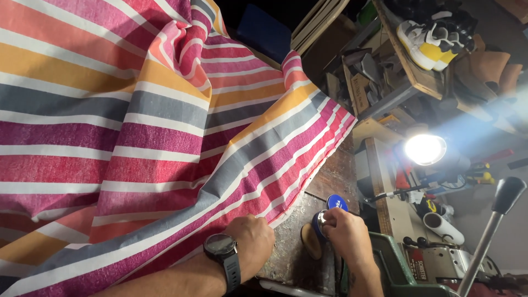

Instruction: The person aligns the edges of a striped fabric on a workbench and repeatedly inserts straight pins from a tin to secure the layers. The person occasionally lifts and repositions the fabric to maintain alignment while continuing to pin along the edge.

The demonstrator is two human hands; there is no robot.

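A large striped cloth (143, 126) in pink, red, orange, grey and white covers most of the view and drapes over a dark worn workbench (335, 176). My left hand (253, 239), with a black watch on the wrist, is closed on the cloth's lower edge. My right hand (344, 231) grips a small round blue tin (319, 223) on the bench. The tin's blue lid (336, 202) stands just behind my fingers. A tan round pad (309, 242) lies beside the tin.
A bright round work lamp (424, 148) glares at right. White and yellow sneakers (432, 41) sit on a wooden shelf above. A green machine (407, 264) with a black-knobbed metal lever (498, 214) stands at lower right. Tools and clutter fill the right side.
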